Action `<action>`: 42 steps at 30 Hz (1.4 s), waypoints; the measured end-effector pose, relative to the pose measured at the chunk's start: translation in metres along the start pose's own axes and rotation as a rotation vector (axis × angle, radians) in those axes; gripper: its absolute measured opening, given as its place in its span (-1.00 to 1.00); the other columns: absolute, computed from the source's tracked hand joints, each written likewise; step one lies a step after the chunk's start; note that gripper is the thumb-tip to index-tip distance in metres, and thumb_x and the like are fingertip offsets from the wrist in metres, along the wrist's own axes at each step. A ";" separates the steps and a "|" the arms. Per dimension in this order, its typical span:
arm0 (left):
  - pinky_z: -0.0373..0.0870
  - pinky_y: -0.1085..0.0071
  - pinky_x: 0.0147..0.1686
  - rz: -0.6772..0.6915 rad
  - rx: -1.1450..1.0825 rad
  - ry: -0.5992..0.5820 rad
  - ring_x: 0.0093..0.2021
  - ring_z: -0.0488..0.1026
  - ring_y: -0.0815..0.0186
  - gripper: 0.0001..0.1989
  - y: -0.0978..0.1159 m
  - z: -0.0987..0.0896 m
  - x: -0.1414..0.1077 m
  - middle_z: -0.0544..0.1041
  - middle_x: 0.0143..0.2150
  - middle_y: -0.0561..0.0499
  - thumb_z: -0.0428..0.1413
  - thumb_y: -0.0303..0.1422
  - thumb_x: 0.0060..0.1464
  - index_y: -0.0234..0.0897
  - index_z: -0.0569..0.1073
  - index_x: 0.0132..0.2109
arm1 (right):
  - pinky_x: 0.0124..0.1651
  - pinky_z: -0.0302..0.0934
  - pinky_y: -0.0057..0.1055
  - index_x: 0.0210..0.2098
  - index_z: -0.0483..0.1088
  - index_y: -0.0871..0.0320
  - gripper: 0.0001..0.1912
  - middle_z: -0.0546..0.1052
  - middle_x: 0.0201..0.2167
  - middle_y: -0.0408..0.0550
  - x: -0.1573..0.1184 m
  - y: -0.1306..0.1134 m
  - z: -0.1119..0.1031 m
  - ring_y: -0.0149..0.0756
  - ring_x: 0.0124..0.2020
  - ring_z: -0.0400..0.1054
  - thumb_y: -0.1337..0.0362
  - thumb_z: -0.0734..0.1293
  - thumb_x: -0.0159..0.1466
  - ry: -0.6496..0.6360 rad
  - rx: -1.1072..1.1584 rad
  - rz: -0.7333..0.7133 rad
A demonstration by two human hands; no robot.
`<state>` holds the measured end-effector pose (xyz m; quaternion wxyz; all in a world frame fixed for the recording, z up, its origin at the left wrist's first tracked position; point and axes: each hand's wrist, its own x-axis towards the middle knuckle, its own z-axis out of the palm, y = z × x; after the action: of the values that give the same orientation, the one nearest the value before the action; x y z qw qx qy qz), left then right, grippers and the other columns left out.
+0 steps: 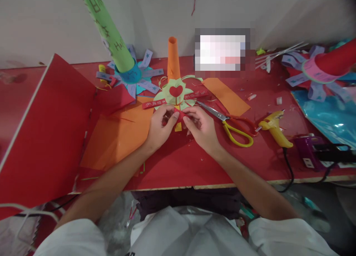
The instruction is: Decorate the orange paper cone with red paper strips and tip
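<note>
A red tabletop [194,170] runs up to a grey wall [155,22]. My left hand [163,124] and right hand [202,127] have thumbs and fingertips clamped on a small red piece [180,116], just in front of the pale green paper flower [167,92]. Scissors [222,117] lie near my right hand, a yellow glue gun [276,128] beside their handles.
</note>
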<state>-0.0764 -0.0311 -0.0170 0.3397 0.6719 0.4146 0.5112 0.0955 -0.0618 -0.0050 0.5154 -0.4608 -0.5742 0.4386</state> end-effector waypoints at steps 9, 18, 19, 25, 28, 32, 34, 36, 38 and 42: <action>0.36 0.51 -0.36 0.023 0.021 -0.034 -0.33 0.44 0.41 -0.78 -0.002 0.001 -0.002 0.51 -0.29 0.05 0.19 -0.18 0.40 -0.24 0.52 -0.16 | -0.38 0.36 -0.37 -0.11 0.52 0.06 -0.69 0.64 -0.22 -0.05 0.001 0.002 -0.002 -0.25 -0.27 0.52 -0.06 0.41 0.43 0.010 -0.043 0.010; 0.39 0.51 -0.33 0.030 -0.091 -0.044 -0.28 0.49 0.40 -0.77 -0.002 0.001 -0.001 0.55 -0.24 0.04 0.21 -0.15 0.41 -0.22 0.55 -0.04 | -0.42 0.32 -0.36 -0.09 0.54 0.06 -0.79 0.62 -0.30 -0.10 0.002 0.006 -0.003 -0.34 -0.44 0.44 0.08 0.38 0.45 -0.002 -0.061 -0.019; 0.41 0.50 -0.32 0.022 -0.119 -0.054 -0.27 0.50 0.39 -0.75 -0.003 0.001 -0.001 0.55 -0.23 0.03 0.21 -0.12 0.41 -0.22 0.55 -0.02 | -0.42 0.32 -0.36 -0.09 0.54 0.05 -0.79 0.63 -0.30 -0.10 0.002 0.005 -0.003 -0.34 -0.45 0.43 0.07 0.38 0.45 -0.003 -0.058 -0.018; 0.38 0.46 -0.37 -0.021 -0.240 -0.107 -0.37 0.40 0.40 -0.67 -0.002 0.001 0.002 0.44 -0.32 0.07 0.26 -0.02 0.35 -0.20 0.52 -0.05 | -0.22 0.44 -0.31 -0.11 0.54 0.05 -0.71 0.65 -0.17 -0.04 0.004 0.000 -0.005 -0.21 -0.17 0.55 -0.04 0.41 0.43 0.034 -0.023 -0.062; 0.38 0.46 -0.37 -0.010 -0.262 -0.121 -0.38 0.39 0.40 -0.67 -0.001 0.001 0.002 0.44 -0.32 0.07 0.28 -0.03 0.34 -0.19 0.51 -0.05 | -0.27 0.43 -0.33 -0.11 0.54 0.04 -0.68 0.62 -0.20 -0.06 0.006 -0.001 -0.006 -0.25 -0.23 0.53 -0.08 0.43 0.42 0.040 0.004 -0.060; 0.36 0.49 -0.40 0.019 -0.277 -0.091 -0.39 0.40 0.43 -0.74 -0.004 0.001 0.001 0.42 -0.34 0.09 0.29 -0.11 0.35 -0.19 0.51 -0.06 | -0.53 0.27 -0.38 -0.12 0.52 0.00 -0.72 0.51 -0.44 -0.20 0.006 -0.001 -0.006 -0.38 -0.56 0.34 -0.06 0.44 0.42 0.017 0.148 0.011; 0.35 0.52 -0.43 0.023 -0.289 -0.072 -0.43 0.38 0.45 -0.78 -0.005 0.001 0.000 0.40 -0.37 0.12 0.28 -0.15 0.37 -0.18 0.51 -0.05 | -0.55 0.28 -0.38 -0.12 0.51 -0.01 -0.74 0.46 -0.51 -0.25 0.006 -0.001 -0.006 -0.39 -0.61 0.30 -0.05 0.45 0.42 0.014 0.192 0.016; 0.35 0.54 -0.49 0.015 -0.293 -0.069 -0.49 0.37 0.48 -0.76 -0.006 0.002 -0.001 0.40 -0.38 0.14 0.29 -0.14 0.36 -0.18 0.50 -0.04 | -0.55 0.30 -0.38 -0.12 0.51 -0.02 -0.73 0.45 -0.53 -0.26 0.007 -0.001 -0.006 -0.39 -0.60 0.32 -0.06 0.45 0.42 0.015 0.193 0.015; 0.32 0.56 -0.56 0.004 -0.300 -0.075 -0.55 0.36 0.51 -0.72 -0.005 0.002 -0.001 0.41 -0.38 0.15 0.31 -0.12 0.33 -0.18 0.48 -0.04 | -0.54 0.32 -0.37 -0.12 0.50 -0.02 -0.73 0.45 -0.52 -0.26 0.007 -0.001 -0.006 -0.38 -0.60 0.33 -0.06 0.45 0.42 0.016 0.168 0.009; 0.28 0.59 -0.65 0.008 -0.322 -0.070 -0.61 0.35 0.53 -0.70 -0.003 0.002 -0.001 0.40 -0.41 0.18 0.34 -0.11 0.31 -0.18 0.46 -0.06 | -0.55 0.34 -0.35 -0.10 0.50 -0.02 -0.77 0.48 -0.48 -0.23 0.006 -0.001 -0.007 -0.38 -0.61 0.35 -0.02 0.43 0.44 0.012 0.115 -0.010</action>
<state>-0.0752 -0.0304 -0.0208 0.4551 0.6278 0.3124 0.5488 0.1018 -0.0557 -0.0022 0.5467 -0.4303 -0.5471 0.4654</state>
